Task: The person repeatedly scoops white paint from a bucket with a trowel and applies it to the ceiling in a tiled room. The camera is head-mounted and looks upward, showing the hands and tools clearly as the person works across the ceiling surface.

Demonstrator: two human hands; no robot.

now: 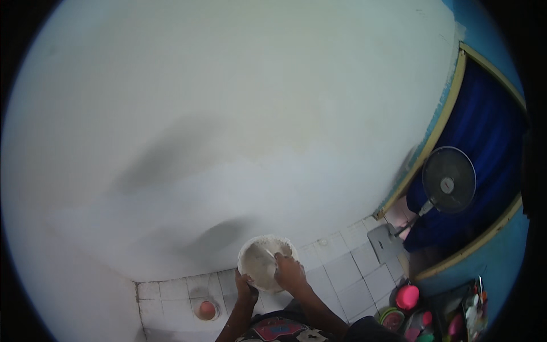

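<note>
Over the tiled floor (340, 277) near its wall-side edge, my left hand (245, 286) clasps a white bucket (272, 237) as my right hand (289, 273), closed around a pale tool (269, 252), apparently stirs, the next stroke likely needing a steady rim.

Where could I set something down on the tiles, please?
Bare tiles show between the bucket and the fan base. A smaller patch lies between the left wall and the cup. It is crowded at lower right, where pink items cluster, and at the bucket itself, with the left hand on its side and the right hand at its mouth.
</note>
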